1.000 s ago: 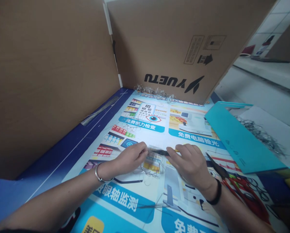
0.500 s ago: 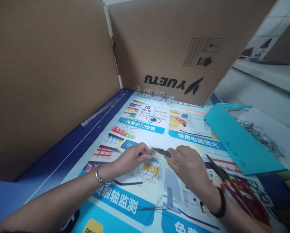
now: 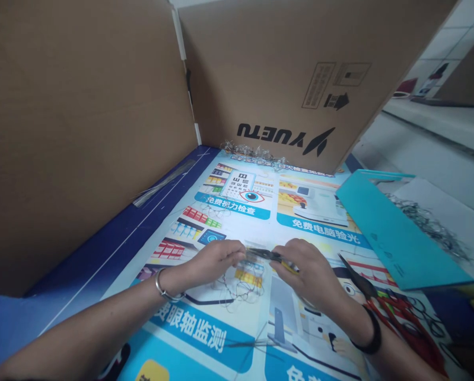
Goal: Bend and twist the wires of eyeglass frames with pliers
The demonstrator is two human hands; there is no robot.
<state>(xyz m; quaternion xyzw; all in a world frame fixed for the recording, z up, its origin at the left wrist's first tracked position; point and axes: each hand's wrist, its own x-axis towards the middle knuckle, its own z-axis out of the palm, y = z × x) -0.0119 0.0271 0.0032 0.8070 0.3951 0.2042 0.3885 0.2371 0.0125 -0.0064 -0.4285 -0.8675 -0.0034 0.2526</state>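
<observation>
In the middle of the head view, my right hand (image 3: 306, 267) is wrapped round the yellow handles of a pair of pliers (image 3: 264, 254). The dark jaws point left and reach the fingertips of my left hand (image 3: 221, 259). My left fingers are pinched together on thin wire; its end at the jaws is too small to make out. Below the left fingers, a loose tangle of thin wire (image 3: 240, 291) hangs or lies over the printed sheet; I cannot tell which. Several straight dark wires (image 3: 248, 344) lie nearer to me on the sheet.
Tall cardboard panels (image 3: 261, 69) stand at the left and back. A row of twisted wire pieces (image 3: 256, 153) lies along the back. On the right are a turquoise box (image 3: 395, 248) with a wire heap (image 3: 429, 222), and red-handled scissors (image 3: 364, 286). Straight wires (image 3: 163, 182) lie at the left.
The pliers have turned to lie more level, their jaws now meeting my left fingertips. My left fingers have closed more tightly and flattened slightly.
</observation>
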